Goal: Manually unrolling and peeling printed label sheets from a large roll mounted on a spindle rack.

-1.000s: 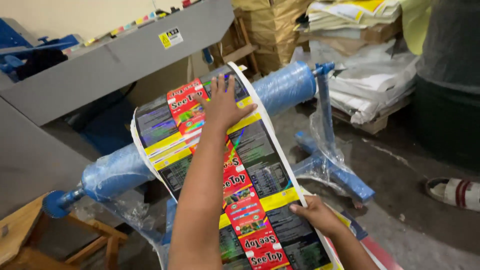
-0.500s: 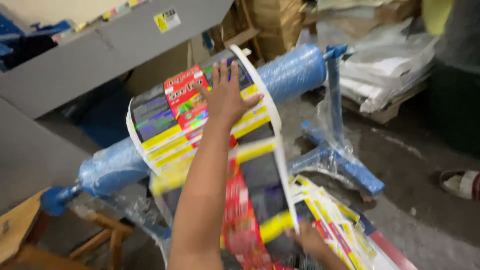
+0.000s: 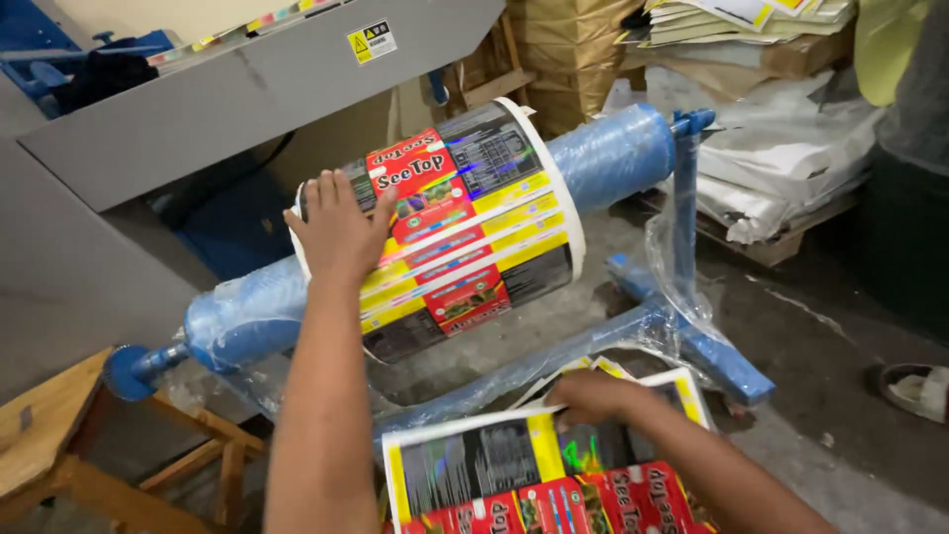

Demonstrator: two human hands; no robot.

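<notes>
A roll of printed packaging film [image 3: 465,232], red, yellow and black with white edges, sits wound on a blue plastic-wrapped roller [image 3: 613,153] held by a blue stand [image 3: 682,326]. My left hand [image 3: 336,227] lies flat with spread fingers on the left part of the roll. Below, a loose length of the same film [image 3: 514,475] lies spread toward me. My right hand [image 3: 593,396] presses down on its far edge, fingers curled over the sheet.
A grey metal machine panel [image 3: 227,94] slopes behind the roller. A wooden stool [image 3: 59,435] stands at the lower left. Stacked sacks and cardboard on a pallet [image 3: 771,168] fill the back right. A person's sandalled foot [image 3: 914,391] shows at the right edge.
The film that stretched from the roller down toward me now hangs separate: the roll is wound tight, and the loose sheet lies low under my right hand. My left hand slid leftward.
</notes>
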